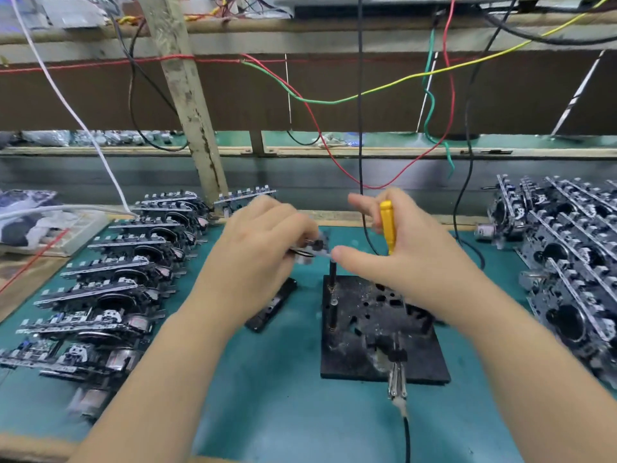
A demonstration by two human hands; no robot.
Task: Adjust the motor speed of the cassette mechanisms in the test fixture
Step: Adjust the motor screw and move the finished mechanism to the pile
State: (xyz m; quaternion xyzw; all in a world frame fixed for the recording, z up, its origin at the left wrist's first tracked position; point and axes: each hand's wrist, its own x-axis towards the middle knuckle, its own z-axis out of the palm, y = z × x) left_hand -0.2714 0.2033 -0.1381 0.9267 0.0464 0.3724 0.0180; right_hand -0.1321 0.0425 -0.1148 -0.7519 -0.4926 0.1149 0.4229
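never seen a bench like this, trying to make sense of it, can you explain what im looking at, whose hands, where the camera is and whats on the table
There is no machine here. One wide-angle camera is worn on the person's head and looks forward and down at their two bare hands over a green mat.

The left hand holds a small cassette mechanism in the air; it is blurred, so its details are unclear. The right hand keeps a yellow-handled screwdriver tucked between its fingers while its thumb reaches towards the mechanism.

Below the hands sits the black test fixture, a flat plate with holes and upright posts. A clip on a black cable is fastened at its front edge.

On the left, a row of mechanisms lies in a line. On the right stands another pile of mechanisms. Coloured wires hang from the shelf above.
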